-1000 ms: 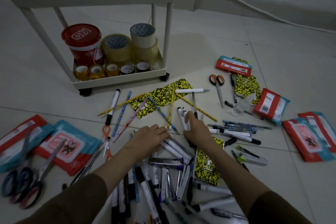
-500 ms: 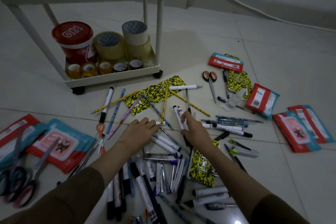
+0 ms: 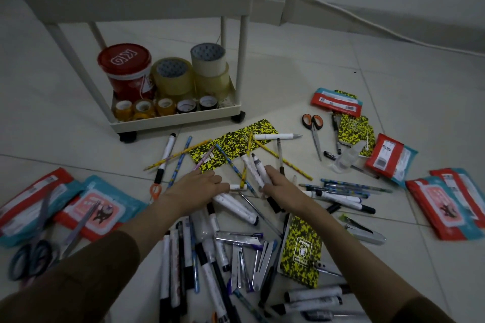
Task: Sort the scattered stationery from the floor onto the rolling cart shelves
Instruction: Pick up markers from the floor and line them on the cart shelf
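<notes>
1. Bare floor right of the cart is wide open, easy way in.
2. Bottom shelf is pretty packed: red tub, tape rolls, little space left.
3. Pens and pencils litter the floor in front of the cart.
4. Packs and scissors crowd the left side.

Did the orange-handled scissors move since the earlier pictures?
No. The orange-handled scissors still lie just left of the small yellow notebook, below the red packet.
</notes>
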A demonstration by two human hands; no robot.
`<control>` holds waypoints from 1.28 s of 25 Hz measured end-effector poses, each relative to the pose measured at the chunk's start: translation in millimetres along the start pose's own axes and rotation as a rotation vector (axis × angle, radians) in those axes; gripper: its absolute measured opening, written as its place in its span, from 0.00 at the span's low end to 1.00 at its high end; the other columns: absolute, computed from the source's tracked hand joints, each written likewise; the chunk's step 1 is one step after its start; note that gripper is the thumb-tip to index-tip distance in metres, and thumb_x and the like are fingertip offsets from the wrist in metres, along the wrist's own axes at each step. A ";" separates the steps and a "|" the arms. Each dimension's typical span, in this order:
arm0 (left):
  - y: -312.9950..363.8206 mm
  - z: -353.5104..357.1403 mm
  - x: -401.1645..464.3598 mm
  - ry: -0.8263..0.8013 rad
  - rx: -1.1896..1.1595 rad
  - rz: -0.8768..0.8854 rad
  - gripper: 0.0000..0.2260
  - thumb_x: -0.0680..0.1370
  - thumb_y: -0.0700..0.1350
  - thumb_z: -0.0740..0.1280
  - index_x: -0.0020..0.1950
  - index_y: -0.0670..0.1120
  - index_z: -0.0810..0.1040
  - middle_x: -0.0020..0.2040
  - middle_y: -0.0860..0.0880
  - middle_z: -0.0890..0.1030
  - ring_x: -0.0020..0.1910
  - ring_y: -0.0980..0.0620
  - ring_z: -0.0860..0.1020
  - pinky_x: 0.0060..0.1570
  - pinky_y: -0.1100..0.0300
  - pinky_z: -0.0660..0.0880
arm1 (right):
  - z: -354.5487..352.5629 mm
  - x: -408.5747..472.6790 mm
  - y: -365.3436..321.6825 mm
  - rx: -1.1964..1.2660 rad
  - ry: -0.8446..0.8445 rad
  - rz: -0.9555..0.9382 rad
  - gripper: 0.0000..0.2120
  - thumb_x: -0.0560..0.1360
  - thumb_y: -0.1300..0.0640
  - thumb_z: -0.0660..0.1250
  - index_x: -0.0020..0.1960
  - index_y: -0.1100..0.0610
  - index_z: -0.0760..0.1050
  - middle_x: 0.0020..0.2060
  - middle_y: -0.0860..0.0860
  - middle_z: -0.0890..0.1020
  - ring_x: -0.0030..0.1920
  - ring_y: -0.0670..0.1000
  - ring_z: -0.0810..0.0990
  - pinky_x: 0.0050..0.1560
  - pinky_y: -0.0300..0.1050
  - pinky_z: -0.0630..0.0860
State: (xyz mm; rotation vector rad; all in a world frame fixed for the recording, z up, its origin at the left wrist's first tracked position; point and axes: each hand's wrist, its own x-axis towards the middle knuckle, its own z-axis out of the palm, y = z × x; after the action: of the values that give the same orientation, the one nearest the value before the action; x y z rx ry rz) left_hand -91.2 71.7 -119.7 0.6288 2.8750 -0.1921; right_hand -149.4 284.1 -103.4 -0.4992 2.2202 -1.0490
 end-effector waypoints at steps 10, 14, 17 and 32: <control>-30.1 -55.8 -27.1 0.230 -0.427 -0.187 0.12 0.73 0.31 0.58 0.48 0.47 0.63 0.45 0.50 0.65 0.44 0.53 0.61 0.49 0.52 0.66 | 25.9 3.3 -80.3 0.334 -0.092 -0.141 0.12 0.81 0.58 0.57 0.64 0.52 0.65 0.53 0.51 0.73 0.51 0.50 0.74 0.44 0.35 0.71; -41.9 -86.9 -39.3 0.318 -0.497 -0.322 0.11 0.74 0.33 0.60 0.48 0.47 0.62 0.50 0.49 0.66 0.52 0.50 0.64 0.48 0.57 0.66 | 26.9 7.0 -126.4 0.436 -0.141 -0.209 0.16 0.76 0.56 0.66 0.62 0.53 0.68 0.51 0.51 0.78 0.48 0.46 0.79 0.45 0.36 0.76; -66.5 -119.3 -51.6 0.461 -0.484 -0.378 0.11 0.73 0.34 0.62 0.51 0.45 0.63 0.50 0.49 0.64 0.52 0.50 0.64 0.48 0.57 0.66 | 15.4 17.1 -172.0 0.487 -0.209 -0.243 0.16 0.74 0.63 0.68 0.60 0.53 0.71 0.46 0.49 0.80 0.42 0.45 0.82 0.41 0.38 0.78; -143.5 -226.3 -74.3 1.030 -1.322 -0.644 0.15 0.82 0.50 0.50 0.66 0.56 0.68 0.64 0.52 0.72 0.63 0.56 0.71 0.59 0.64 0.68 | -27.8 85.8 -352.1 0.588 0.059 -0.322 0.14 0.70 0.64 0.72 0.55 0.60 0.76 0.46 0.55 0.84 0.44 0.50 0.84 0.44 0.44 0.81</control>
State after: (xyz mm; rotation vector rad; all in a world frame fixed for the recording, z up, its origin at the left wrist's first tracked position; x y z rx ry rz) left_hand -121.8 -49.6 128.6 -0.6370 2.8562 2.2502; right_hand -206.4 35.1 155.3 -0.5676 1.7827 -1.8205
